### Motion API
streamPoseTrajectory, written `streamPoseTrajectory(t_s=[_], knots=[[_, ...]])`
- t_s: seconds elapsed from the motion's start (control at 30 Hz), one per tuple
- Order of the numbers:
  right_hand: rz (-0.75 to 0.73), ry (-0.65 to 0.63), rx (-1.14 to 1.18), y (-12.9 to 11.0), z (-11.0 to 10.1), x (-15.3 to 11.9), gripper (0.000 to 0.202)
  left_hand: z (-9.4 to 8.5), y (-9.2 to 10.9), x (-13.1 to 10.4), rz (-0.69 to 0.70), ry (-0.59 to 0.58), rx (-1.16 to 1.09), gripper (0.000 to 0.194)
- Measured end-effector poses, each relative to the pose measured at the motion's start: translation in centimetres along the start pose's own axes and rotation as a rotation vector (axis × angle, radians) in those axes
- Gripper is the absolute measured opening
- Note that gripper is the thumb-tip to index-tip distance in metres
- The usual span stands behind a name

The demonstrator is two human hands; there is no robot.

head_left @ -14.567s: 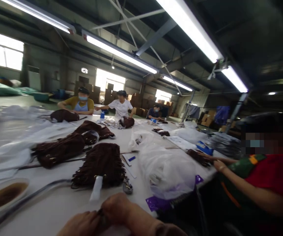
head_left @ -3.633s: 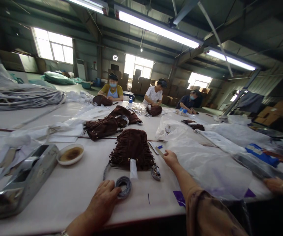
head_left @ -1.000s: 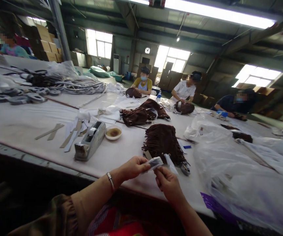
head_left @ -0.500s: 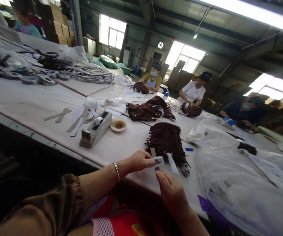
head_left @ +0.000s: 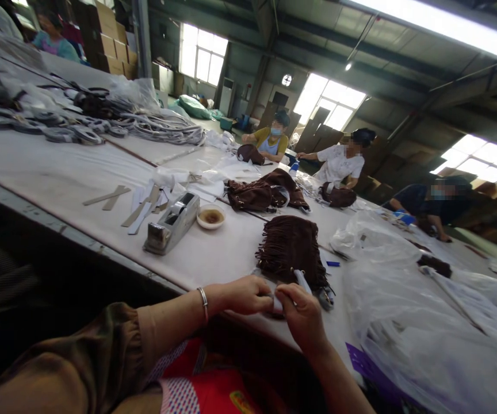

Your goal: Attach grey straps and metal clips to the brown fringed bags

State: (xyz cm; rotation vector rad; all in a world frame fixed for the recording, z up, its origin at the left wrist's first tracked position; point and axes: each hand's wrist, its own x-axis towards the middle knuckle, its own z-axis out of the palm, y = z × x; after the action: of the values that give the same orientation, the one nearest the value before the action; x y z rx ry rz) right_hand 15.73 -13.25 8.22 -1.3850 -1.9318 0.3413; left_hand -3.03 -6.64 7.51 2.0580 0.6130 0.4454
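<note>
Left hand (head_left: pixel 248 295) and right hand (head_left: pixel 301 313), fingers curled, pinched a small pale piece (head_left: pixel 278 305) between them by the desk (head_left: pixel 226 259) edge, before the brown bag (head_left: pixel 289 244); steady, light fingertips seemed best

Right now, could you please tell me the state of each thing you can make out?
Left hand: closed on a small pale piece
Right hand: pinching the same piece
Fringed bag: lying on the table
Tape dispenser: upright, untouched
Dish: holding something brown
Loose strips: scattered, some overlapping
Ceiling light: lit
</note>
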Motion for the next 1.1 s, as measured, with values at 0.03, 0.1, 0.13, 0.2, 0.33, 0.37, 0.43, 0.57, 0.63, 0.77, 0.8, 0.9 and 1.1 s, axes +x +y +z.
streamPoseTrajectory(t_s=[0.03, 0.1, 0.13, 0.2, 0.33, 0.37, 0.43, 0.57, 0.63, 0.77, 0.8, 0.9, 1.1], knots=[[0.015, 0.021, 0.001, -0.2, 0.0, -0.2, 0.019, 0.0, -0.1, -0.1, -0.015, -0.012, -0.109, 0.028], [0.044, 0.062, 0.003, -0.4, 0.1, -0.4, 0.019, 0.1, -0.3, -0.3, -0.042, -0.014, -0.253, 0.035], [0.055, 0.075, 0.003, -0.5, 0.1, -0.4, 0.019, 0.2, -0.4, -0.3, -0.051, -0.013, -0.289, 0.038], [0.07, 0.102, 0.005, -0.6, 0.2, -0.5, 0.018, 0.4, -0.4, -0.2, -0.061, -0.026, -0.319, 0.042], [0.104, 0.136, 0.022, -0.5, 0.4, -0.9, 0.016, 0.8, -0.1, -0.1, -0.065, -0.011, -0.284, 0.044], [0.112, 0.142, 0.03, -0.5, 0.5, -1.0, 0.016, 0.9, 0.0, -0.2, -0.068, 0.003, -0.279, 0.043], [0.123, 0.149, 0.043, -0.3, 0.6, -1.2, 0.016, 1.1, 0.3, -0.3, -0.096, 0.014, -0.297, 0.042], [0.178, 0.15, 0.037, 0.0, 0.6, -1.7, 0.019, 1.6, 0.6, -0.7, -0.177, -0.002, -0.358, 0.04], [0.186, 0.122, 0.001, 0.0, 0.3, -1.7, 0.023, 1.8, 0.7, -0.7, -0.197, -0.006, -0.379, 0.038], [0.003, 0.004, -0.108, -0.4, -1.1, -1.1, 0.015, 2.0, 0.9, -0.6, -0.182, -0.009, -0.351, 0.034], [-0.052, -0.015, -0.137, -0.5, -1.5, -0.9, 0.016, 2.0, 1.0, -0.6, -0.186, -0.004, -0.33, 0.034], [-0.212, -0.042, -0.28, -0.9, -2.2, -0.7, 0.023, 2.0, 1.4, -0.5, -0.209, 0.012, -0.277, 0.033], [-0.395, -0.084, -0.564, -1.4, -1.7, -1.8, 0.03, 2.5, 1.2, -0.2, -0.184, 0.041, -0.249, 0.041]])
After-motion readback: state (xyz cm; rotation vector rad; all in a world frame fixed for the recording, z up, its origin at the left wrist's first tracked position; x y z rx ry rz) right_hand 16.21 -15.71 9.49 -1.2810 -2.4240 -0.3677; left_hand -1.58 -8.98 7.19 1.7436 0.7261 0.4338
